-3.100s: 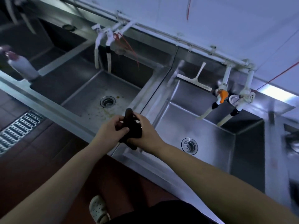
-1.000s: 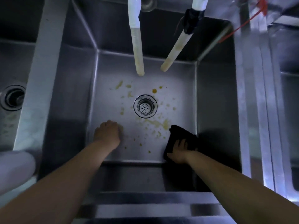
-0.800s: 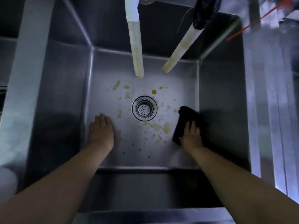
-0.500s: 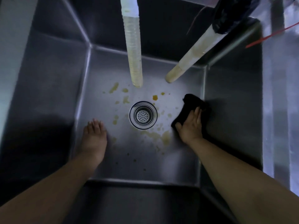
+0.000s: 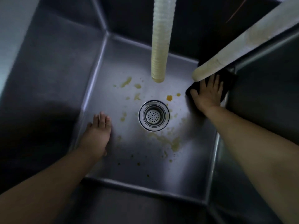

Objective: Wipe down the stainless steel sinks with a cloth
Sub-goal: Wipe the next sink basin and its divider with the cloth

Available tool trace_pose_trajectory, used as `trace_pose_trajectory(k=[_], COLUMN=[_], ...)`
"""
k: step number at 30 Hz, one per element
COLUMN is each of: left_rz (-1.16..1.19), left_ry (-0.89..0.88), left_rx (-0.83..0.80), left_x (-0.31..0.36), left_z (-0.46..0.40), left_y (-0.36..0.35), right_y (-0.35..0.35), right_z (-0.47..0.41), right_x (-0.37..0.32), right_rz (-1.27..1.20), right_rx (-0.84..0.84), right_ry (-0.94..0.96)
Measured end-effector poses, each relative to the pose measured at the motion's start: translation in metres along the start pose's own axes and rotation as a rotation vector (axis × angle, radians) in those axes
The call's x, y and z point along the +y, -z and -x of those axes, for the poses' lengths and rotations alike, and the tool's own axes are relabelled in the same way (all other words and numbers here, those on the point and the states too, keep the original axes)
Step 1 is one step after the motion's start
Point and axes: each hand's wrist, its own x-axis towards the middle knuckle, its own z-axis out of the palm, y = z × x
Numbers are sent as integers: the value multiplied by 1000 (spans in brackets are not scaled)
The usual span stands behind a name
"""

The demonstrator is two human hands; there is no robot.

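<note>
I look straight down into a deep stainless steel sink (image 5: 53, 65). Yellow-orange stains (image 5: 168, 141) speckle its floor around the round drain strainer (image 5: 153, 115). My right hand (image 5: 207, 92) lies flat with spread fingers on a dark cloth (image 5: 229, 81), pressing it into the far right corner of the sink floor. Part of the cloth is hidden under a hose end. My left hand (image 5: 97, 135) rests palm down on the sink floor at the left, fingers together, holding nothing.
Two pale, yellowed tap hoses hang into the sink: a ribbed one (image 5: 161, 39) above the drain and a smooth one (image 5: 239, 44) slanting in from the upper right, its tip just above my right hand. Steep steel walls enclose all sides.
My right hand has slid the cloth along the right side of the floor from the near edge to the far right corner. The view has dropped closer to the sink floor. My left hand stayed planted.
</note>
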Motion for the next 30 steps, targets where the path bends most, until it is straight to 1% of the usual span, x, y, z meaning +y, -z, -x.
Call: trace_pose_trajectory(k=[3, 7, 13, 15, 18, 20, 23, 25, 27, 30], left_rz=[33, 39, 7, -7, 3, 20, 20, 15, 8, 1], left_ry=[-21, -27, -27, -26, -19, -18, -24, -24, -16, -14], left_rx=[-22, -39, -7, 4, 16, 12, 11, -3, -8, -3], left_x=[-3, -4, -2, 0, 0, -1, -3, -4, -3, -3], left_z=[1, 3, 6, 8, 9, 8, 4, 3, 3, 2], left_y=[2, 4, 6, 7, 9, 8, 5, 4, 4, 2], right_y=[-10, -30, -64, -70, -66, -63, -59, -54, -47, -35], right_z=[27, 98, 220, 245, 242, 221, 174, 140, 104, 51], right_x=[-7, -18, -37, -44, -51, -53, -59, -64, -66, -67], right_rz=[-6, -35, -60, -100, -253, -331, -302, -267, -241, -192], right_rx=[7, -30, -280, -316, -250, -149, 45, 132, 186, 238], right_ry=[71, 88, 71, 35, -89, -159, -207, -235, -232, -131])
